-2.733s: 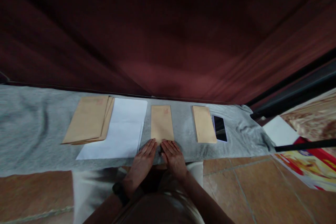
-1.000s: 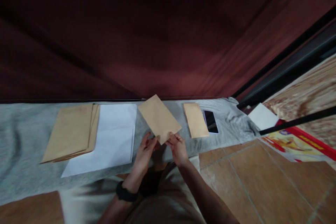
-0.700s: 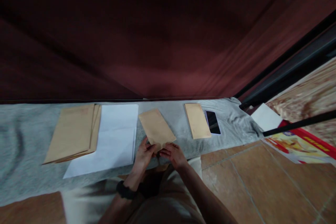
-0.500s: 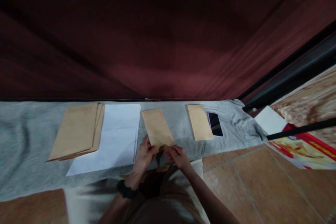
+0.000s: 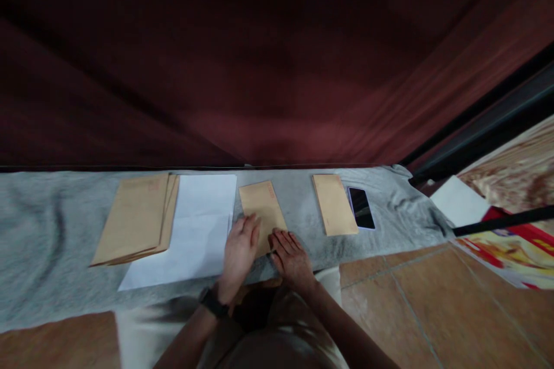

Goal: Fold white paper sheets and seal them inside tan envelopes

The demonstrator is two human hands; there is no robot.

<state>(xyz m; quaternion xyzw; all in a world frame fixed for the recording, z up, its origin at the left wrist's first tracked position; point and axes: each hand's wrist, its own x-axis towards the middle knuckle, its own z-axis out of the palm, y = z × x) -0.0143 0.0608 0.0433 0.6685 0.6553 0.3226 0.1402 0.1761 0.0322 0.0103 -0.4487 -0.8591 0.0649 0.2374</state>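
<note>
Presently left hand [image 5: 239,249] and right hand [image 5: 292,255] press flat, fingers outstretched, gripping nothing, on near end of envelope [image 5: 262,207] (long axis runs beyond fingers).

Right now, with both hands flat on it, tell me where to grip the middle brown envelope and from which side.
Probably the near short edge, from the person's side. The envelope lies flat on the grey cloth, lengthwise away, with the left hand and right hand resting on its near end. Being thin and flat, it offers only edges; the soft cloth should give enough to pinch it.
</note>
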